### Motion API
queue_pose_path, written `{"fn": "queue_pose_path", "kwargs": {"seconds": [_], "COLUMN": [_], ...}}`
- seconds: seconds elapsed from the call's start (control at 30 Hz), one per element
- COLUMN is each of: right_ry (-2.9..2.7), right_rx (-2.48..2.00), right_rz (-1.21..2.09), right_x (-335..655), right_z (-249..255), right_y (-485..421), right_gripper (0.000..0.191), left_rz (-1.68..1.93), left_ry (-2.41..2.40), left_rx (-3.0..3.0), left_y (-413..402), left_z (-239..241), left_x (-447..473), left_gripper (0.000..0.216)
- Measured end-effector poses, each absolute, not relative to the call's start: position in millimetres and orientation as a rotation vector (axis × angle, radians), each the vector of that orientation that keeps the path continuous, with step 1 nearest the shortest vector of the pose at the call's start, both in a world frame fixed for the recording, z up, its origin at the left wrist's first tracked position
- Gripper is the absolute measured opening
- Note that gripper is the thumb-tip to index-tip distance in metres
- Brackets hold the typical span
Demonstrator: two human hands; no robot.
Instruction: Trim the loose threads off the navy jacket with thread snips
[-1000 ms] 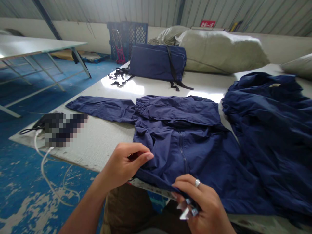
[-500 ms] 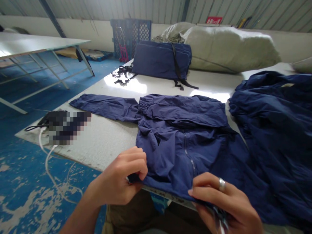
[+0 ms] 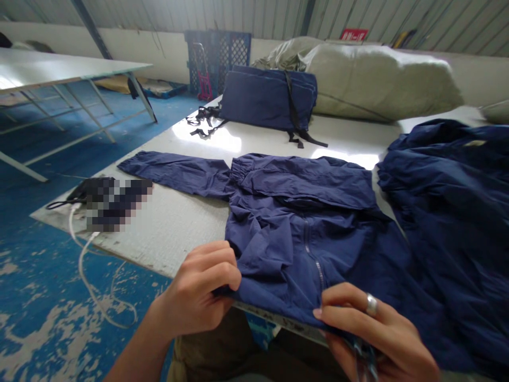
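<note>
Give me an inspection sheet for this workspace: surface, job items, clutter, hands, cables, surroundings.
Surface: white table, near edge worn.
Job's things: navy jacket flat, zip side up, one sleeve stretched left.
Clutter: jacket pile at right; strapped bundle and sacks at back; blurred dark item at left corner.
Hands: left hand pinches the jacket's hem; right hand, ringed, grips the hem by the zip.
Cables: white cable hangs off the left corner to the floor.
Surroundings: blue floor, second table, crate.

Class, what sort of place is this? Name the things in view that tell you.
Most likely a garment workshop or packing floor: a navy jacket spread on a long work table, a heap of similar navy garments beside it, a strapped bundle and stuffed sacks behind.
</note>
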State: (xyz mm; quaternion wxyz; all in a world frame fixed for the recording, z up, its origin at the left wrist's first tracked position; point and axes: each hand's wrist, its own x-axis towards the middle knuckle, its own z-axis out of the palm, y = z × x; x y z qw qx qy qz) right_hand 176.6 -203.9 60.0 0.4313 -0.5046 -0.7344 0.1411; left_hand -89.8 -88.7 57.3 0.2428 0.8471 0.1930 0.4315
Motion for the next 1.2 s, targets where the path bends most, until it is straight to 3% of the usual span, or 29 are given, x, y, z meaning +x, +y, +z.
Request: {"fn": "queue_pose_path", "kwargs": {"seconds": [0.23, 0.4, 0.73, 1.2], "right_ry": [-1.901, -1.929, -1.874, -1.97], "right_rx": [-1.238, -1.24, -1.254, -1.257], "right_rz": [0.316, 0.314, 0.314, 0.162], "right_x": [178.4, 180.9, 176.3, 179.0], "right_z": [57.5, 56.2, 61.1, 59.3], "right_y": [-206.2, -207.2, -206.9, -209.3], "right_gripper": [0.03, 0.028, 0.028, 0.025], "left_rz": [1.191, 1.158, 1.391, 1.301], "left_ry": [0.566, 0.616, 0.712, 0.539], "left_rx": [2.314, 2.478, 2.483, 2.61], "left_y": [-89.8, -87.6, -88.5, -105.1], "left_z": [56.1, 50.9, 47.2, 59.9], "left_x": [-92.2, -95.4, -96.7, -82.8], "left_gripper": [0.032, 0.052, 0.027, 0.037]}}
